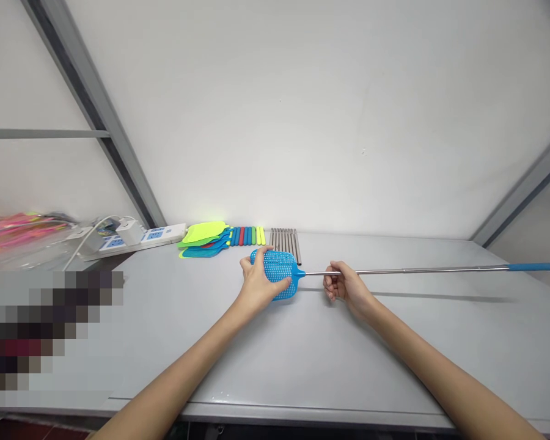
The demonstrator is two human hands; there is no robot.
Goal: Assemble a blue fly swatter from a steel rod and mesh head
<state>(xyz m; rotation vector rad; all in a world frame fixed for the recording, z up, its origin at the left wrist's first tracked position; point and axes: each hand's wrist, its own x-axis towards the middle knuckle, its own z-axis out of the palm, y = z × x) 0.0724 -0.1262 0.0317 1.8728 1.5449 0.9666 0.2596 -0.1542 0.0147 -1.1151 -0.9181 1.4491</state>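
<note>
A blue fly swatter (282, 267) with a perforated head is held above the table. Its metal rod (421, 270) stretches far to the right and ends in a blue grip (537, 266). My left hand (260, 282) is closed around the swatter's head, thumb on the near side and fingers over the far edge. My right hand (346, 287) pinches the rod a short way from the head, its fingers curled. Behind the swatter's head lies a row of metal rods (284, 239), partly hidden by it.
Loose swatter heads (205, 235) are stacked at the back, beside a row of coloured grips (247, 236). A white power strip (158, 235) with plugs lies at the left, near bagged pink items (18, 235). A wall (302, 122) closes the back of the table (311, 366).
</note>
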